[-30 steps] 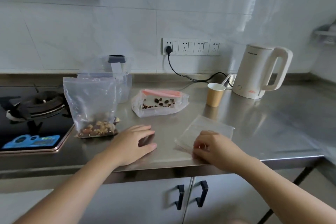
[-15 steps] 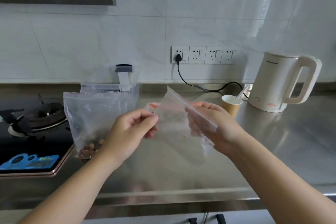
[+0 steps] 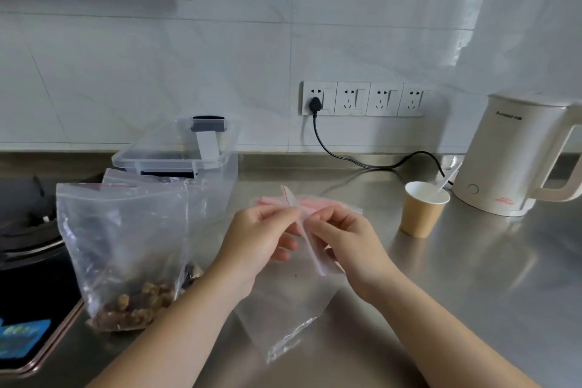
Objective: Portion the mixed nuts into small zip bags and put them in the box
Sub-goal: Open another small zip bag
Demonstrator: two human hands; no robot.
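A small empty zip bag [image 3: 285, 309] hangs above the steel counter, its red-striped mouth pinched between my left hand [image 3: 258, 242] and my right hand [image 3: 343, 246]. Both hands grip the top edge, one on each side of the opening. A big clear bag of mixed nuts [image 3: 126, 249] stands upright at the left, nuts piled in its bottom. Behind it sits the clear plastic box [image 3: 217, 176] with its lid tipped up. Another zip bag with a pink strip [image 3: 327, 203] lies behind my hands, mostly hidden.
A paper cup [image 3: 420, 214] with a white spoon stands right of my hands, with a white kettle [image 3: 516, 154] behind it. A black cord [image 3: 356, 161] runs from the wall sockets. A gas hob [image 3: 28, 261] borders the counter on the left.
My right hand picked the small bag up off the counter and both hands lifted it. They have now come together at its mouth, pinching the zip edge.
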